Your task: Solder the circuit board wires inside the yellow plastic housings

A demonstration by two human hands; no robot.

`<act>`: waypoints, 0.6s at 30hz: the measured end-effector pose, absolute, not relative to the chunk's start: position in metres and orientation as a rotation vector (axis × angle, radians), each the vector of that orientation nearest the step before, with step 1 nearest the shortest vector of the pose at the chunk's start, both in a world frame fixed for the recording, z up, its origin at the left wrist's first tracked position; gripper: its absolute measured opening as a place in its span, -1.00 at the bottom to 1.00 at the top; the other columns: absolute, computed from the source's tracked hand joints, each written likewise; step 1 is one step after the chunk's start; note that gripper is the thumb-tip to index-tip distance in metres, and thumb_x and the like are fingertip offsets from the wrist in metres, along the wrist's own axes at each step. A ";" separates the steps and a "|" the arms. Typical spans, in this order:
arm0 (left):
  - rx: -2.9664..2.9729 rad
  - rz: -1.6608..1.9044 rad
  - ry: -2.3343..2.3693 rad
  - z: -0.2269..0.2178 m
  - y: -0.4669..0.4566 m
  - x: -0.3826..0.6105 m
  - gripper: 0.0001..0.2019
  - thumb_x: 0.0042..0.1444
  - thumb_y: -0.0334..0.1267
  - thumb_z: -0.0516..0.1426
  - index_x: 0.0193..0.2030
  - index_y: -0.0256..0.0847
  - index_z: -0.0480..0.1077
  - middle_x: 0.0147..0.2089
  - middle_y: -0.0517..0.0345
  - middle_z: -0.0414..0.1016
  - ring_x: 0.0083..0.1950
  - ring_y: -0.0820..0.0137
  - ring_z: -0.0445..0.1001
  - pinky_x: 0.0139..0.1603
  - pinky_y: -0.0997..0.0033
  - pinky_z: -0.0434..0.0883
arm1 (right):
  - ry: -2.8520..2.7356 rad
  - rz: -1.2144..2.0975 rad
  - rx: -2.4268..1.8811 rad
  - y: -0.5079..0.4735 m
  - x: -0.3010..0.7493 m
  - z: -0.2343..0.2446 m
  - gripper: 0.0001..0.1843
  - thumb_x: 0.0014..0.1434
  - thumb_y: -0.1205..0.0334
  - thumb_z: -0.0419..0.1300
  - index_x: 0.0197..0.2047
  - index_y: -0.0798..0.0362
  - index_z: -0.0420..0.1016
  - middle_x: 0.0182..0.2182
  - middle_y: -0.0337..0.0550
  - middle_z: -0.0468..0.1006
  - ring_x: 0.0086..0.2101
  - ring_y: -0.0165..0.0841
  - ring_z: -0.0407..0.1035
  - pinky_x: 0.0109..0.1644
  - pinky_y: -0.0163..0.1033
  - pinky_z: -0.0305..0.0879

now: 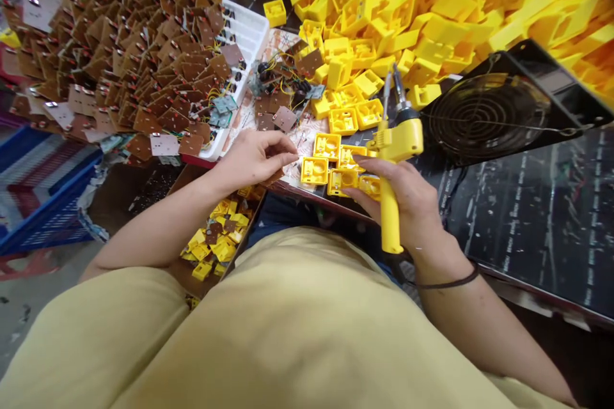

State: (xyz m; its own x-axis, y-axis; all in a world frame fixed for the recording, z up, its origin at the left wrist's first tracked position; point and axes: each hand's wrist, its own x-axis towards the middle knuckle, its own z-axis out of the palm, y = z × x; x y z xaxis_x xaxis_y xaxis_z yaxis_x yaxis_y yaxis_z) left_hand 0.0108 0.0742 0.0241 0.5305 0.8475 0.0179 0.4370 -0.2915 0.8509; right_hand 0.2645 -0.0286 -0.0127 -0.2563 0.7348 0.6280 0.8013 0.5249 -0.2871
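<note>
Yellow casings (314, 171) cluster left of the gun-shaped tool (403, 140), likely for reach, your left fingers (284, 160) together, right fingers (377, 166) unclear in grip.

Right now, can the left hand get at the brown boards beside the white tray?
Probably yes: the left hand is just on the near side of the brown boards, with nothing visible between; the right hand, holding the yellow tool, is off to the right.
</note>
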 end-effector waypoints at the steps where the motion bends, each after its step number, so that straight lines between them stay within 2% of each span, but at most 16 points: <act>1: 1.979 0.593 1.057 0.021 0.077 0.009 -0.84 0.09 -0.19 0.22 -0.34 -0.23 0.55 -0.43 0.20 0.59 -0.35 0.45 0.53 -0.29 0.48 0.41 | -2.065 -0.111 -1.230 -0.023 0.262 -0.016 -0.61 0.31 0.04 0.30 0.12 -0.03 0.35 -0.07 -0.12 0.63 -0.14 -0.27 0.56 -0.04 -0.15 0.50; 4: 2.072 0.557 1.053 0.013 0.083 0.012 -0.84 0.10 -0.20 0.19 -0.35 -0.24 0.55 -0.42 0.20 0.60 -0.36 0.45 0.53 -0.25 0.46 0.40 | -2.130 -0.090 -1.211 -0.010 0.246 -0.024 -0.67 0.37 -0.02 0.20 0.08 -0.05 0.35 -0.08 -0.13 0.62 -0.10 -0.27 0.52 0.07 -0.11 0.43; 10: 2.181 0.423 1.019 0.010 0.084 0.018 -0.84 0.15 -0.24 0.16 -0.29 -0.22 0.56 -0.38 0.17 0.62 -0.34 0.41 0.54 -0.22 0.43 0.39 | -2.155 -0.147 -1.282 -0.001 0.226 -0.033 -0.71 0.34 0.12 0.24 0.08 0.00 0.43 -0.31 -0.17 0.55 -0.16 -0.26 0.47 0.18 -0.07 0.34; 14: 2.363 0.309 1.016 0.008 0.087 0.021 -0.87 0.17 -0.29 0.18 -0.27 -0.22 0.57 -0.33 0.14 0.63 -0.29 0.38 0.54 -0.19 0.40 0.37 | -2.074 -0.194 -1.337 -0.003 0.232 -0.028 -0.64 0.30 0.05 0.29 0.09 0.00 0.45 -0.33 -0.17 0.54 -0.24 -0.25 0.47 0.13 -0.05 0.39; 18: 2.327 0.304 0.989 0.005 0.091 0.025 -0.87 0.17 -0.31 0.18 -0.27 -0.25 0.57 -0.30 0.12 0.64 -0.29 0.39 0.54 -0.22 0.43 0.36 | -1.982 -0.065 -1.346 -0.024 0.255 -0.009 -0.75 0.31 0.08 0.29 0.01 -0.04 0.49 -0.28 -0.24 0.60 -0.26 -0.36 0.50 -0.08 -0.24 0.47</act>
